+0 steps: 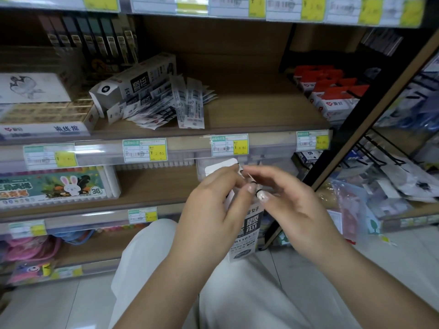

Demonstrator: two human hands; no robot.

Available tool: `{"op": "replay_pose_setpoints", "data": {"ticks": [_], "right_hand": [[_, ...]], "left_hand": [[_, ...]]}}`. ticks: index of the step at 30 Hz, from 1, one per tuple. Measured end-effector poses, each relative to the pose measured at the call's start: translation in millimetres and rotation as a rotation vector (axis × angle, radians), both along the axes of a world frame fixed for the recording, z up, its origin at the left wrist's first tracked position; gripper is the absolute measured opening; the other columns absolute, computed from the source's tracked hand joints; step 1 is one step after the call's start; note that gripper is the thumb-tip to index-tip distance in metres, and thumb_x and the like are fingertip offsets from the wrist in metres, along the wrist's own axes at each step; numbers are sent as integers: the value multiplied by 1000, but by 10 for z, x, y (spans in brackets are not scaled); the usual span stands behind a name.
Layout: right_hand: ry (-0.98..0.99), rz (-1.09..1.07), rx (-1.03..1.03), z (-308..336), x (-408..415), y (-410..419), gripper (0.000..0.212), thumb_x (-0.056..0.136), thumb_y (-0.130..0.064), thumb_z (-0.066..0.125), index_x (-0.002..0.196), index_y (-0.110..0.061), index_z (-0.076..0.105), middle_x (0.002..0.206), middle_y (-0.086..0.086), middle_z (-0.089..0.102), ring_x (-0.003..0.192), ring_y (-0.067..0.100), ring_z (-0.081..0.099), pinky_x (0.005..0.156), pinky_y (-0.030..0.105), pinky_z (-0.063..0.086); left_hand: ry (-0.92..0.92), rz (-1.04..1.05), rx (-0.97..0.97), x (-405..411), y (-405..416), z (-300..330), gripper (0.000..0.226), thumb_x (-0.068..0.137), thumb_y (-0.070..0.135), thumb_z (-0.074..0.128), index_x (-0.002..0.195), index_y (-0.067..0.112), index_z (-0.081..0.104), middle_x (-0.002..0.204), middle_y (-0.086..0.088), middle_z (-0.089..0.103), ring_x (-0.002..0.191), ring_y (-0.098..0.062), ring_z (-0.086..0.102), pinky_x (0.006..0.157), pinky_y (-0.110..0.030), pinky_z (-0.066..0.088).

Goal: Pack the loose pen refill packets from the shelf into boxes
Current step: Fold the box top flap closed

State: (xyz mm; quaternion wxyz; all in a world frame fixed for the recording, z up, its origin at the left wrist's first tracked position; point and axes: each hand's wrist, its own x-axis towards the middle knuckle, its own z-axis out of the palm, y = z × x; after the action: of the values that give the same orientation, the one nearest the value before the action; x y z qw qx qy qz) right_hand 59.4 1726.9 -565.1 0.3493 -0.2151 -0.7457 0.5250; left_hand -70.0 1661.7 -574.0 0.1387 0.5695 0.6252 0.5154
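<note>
Fingers [249, 186] of both hands pinching refill box [245, 230] flap, loose packets [166, 108] on shelf [249, 110]

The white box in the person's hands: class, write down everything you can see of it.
The white box looks like thin printed cardboard, tall and narrow, with large black characters and small print on its front. It stands roughly upright over the person's lap, below the shelf edge. The left hand holds its upper side, while the right hand works at its open top, where a rounded white flap sticks up. What is inside cannot be seen.
</note>
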Motion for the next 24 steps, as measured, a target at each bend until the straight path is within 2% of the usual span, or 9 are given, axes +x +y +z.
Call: {"op": "replay_pose_setpoints", "data": {"ticks": [3,5,7,10,11,17,20,22,24], "right_hand": [[27,-12,-49,-28,15,5,39,84,-27,49,121,-19,55,119,-4,64,114,7,57,92,17,44],[48,-16,-89,-40,26,8,40,83,-29,48,122,-21,55,118,-7,64,111,6,58,88,16,44],[60,-18,-103,-42,35,3,41,83,-30,48,122,-21,55,115,-9,64,107,4,59,84,14,45],[69,-20,-97,-42,34,-6,39,83,-30,50,121,-21,55,113,-8,65,106,4,60,84,13,44],[71,-19,-91,-45,30,-5,38,84,-30,50,121,-22,55,114,-8,65,106,5,60,85,13,44],[115,-23,-148,-90,18,25,35,82,-31,55,117,-24,58,111,-6,65,103,9,61,79,17,47],[206,0,-274,-123,16,43,37,77,-37,68,111,-27,62,109,-4,66,108,17,60,89,28,48],[246,8,-348,-141,5,55,44,72,-43,73,110,-24,62,108,-1,66,105,18,61,88,29,50],[269,8,-377,-153,-1,60,47,70,-43,74,110,-22,62,107,1,67,103,18,62,87,28,51]], "left_hand": [[-48,-10,-4,-12,-17,3,25,78,41,53,76,18,61,88,14,62,97,7,54,75,-9,39],[-66,-42,-9,-20,-27,0,28,75,44,56,79,17,63,96,19,64,109,13,50,82,-7,38],[-77,-78,-15,-22,-40,-2,29,75,45,58,81,17,64,101,21,63,112,15,47,85,-6,37],[-74,-71,-31,-24,-45,-7,12,80,37,59,80,25,63,112,17,63,122,11,43,91,-5,34],[-76,-60,-45,-27,-41,0,4,82,33,60,78,30,62,115,15,62,123,11,42,91,-4,33],[-75,-24,-107,-19,-7,83,14,77,31,57,75,45,59,115,22,57,119,12,43,90,0,30],[-109,-35,-82,-56,5,83,22,81,22,64,72,42,59,102,32,55,112,20,43,86,2,30],[-118,-32,-73,-77,14,64,31,84,11,67,71,38,58,95,35,54,106,25,43,83,3,29],[-94,-39,-64,-74,18,58,27,84,13,64,72,37,57,93,36,54,105,27,42,81,3,29]]}}
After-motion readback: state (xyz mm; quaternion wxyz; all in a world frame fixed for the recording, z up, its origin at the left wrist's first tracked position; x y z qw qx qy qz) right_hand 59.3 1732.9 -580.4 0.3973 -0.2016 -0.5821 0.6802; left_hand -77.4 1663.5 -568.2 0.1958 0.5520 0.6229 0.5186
